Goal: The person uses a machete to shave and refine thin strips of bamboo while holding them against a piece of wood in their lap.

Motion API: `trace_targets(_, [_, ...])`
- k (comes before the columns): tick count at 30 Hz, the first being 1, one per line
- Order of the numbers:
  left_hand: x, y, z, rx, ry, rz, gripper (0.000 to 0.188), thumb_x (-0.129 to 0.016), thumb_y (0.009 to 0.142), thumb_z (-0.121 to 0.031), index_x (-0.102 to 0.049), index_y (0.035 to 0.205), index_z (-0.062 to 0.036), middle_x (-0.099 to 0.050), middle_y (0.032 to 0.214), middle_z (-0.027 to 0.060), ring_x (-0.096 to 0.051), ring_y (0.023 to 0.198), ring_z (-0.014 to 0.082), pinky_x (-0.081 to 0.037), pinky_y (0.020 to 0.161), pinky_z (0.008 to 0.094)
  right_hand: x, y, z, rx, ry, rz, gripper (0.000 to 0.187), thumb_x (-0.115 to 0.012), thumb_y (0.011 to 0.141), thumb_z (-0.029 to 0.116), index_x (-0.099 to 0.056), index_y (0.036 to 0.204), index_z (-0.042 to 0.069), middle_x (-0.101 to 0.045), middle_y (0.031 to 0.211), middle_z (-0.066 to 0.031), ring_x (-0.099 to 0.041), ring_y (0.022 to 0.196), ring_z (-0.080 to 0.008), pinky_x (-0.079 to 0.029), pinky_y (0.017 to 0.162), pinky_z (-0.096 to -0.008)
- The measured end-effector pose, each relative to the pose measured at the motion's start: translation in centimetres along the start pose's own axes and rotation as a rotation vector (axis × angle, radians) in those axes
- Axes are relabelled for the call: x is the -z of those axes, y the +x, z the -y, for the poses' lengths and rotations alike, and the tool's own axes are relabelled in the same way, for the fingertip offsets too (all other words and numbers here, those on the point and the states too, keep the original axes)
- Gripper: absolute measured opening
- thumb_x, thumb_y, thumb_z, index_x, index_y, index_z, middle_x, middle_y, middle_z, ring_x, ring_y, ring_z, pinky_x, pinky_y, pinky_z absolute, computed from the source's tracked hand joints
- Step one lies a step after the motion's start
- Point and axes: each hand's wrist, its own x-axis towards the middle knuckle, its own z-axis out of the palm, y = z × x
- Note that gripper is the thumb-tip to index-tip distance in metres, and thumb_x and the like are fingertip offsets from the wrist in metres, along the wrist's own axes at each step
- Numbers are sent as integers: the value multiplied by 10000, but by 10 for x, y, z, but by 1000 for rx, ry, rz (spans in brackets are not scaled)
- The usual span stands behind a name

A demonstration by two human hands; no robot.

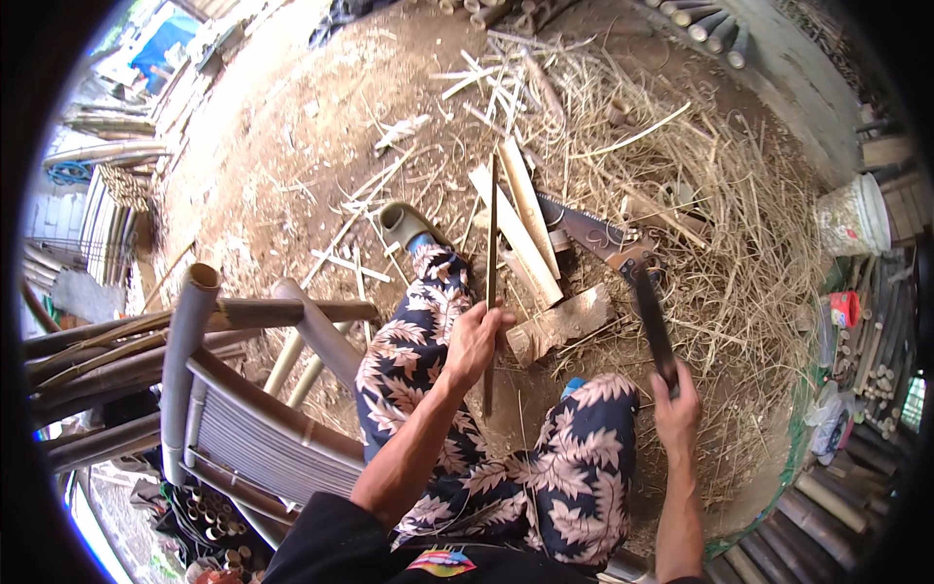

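Note:
My left hand [474, 341] is closed around a long, narrow bamboo strip [491, 229], held upright between my knees. In my right hand [675, 407] is a large knife, its dark broad blade [651, 316] pointing away from me and apart from the strip. Just beyond the strip lie two pale split bamboo pieces [518, 238]. A rough wooden block [562, 323] rests on the ground between my feet. To its right is a handsaw [590, 231] with a wooden handle, partly behind the knife.
Shavings and thin strips [720, 253] cover the ground ahead and to the right. A bamboo chair [263, 419] stands close by my left leg. At the far right are a white bucket [853, 216] and stacked bamboo poles [822, 516]. More poles [715, 29] lie at the back.

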Motion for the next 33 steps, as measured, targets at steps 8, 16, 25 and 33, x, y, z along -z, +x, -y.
trace_targets(8, [-11,-167,-76,-233,257,0,310,-544,989,-247,-619,1121,24,-523,699,-29,-443,545,29,-349,461,199,-32,-26,100,633,-170,77,575,-446,908,655,-525,774,102,-485,519,-1,-504,425,-109,-432,352,-302])
trace_targets(16, [-14,-251,-64,-282,245,-29,298,-536,993,-207,-625,1167,18,-465,657,-68,-382,587,18,-310,496,202,-15,-95,122,684,-252,5,577,-510,876,649,-546,786,80,-564,556,-125,-623,519,-298,-510,489,-415])
trace_targets(25, [34,-354,-15,-269,374,224,337,-541,992,-196,-590,1254,11,-530,714,-46,-428,621,18,-335,514,179,64,-27,86,4,-205,-94,663,-293,900,748,-516,817,129,-343,547,78,-318,434,-70,-284,370,-283])
trace_targets(33, [1,-308,-72,-181,-225,208,430,-424,1035,-304,-448,1393,-68,-553,656,27,-448,407,66,-352,368,188,25,-138,130,519,-113,78,617,-385,922,677,-540,793,93,-466,520,11,-450,377,-100,-402,326,-330])
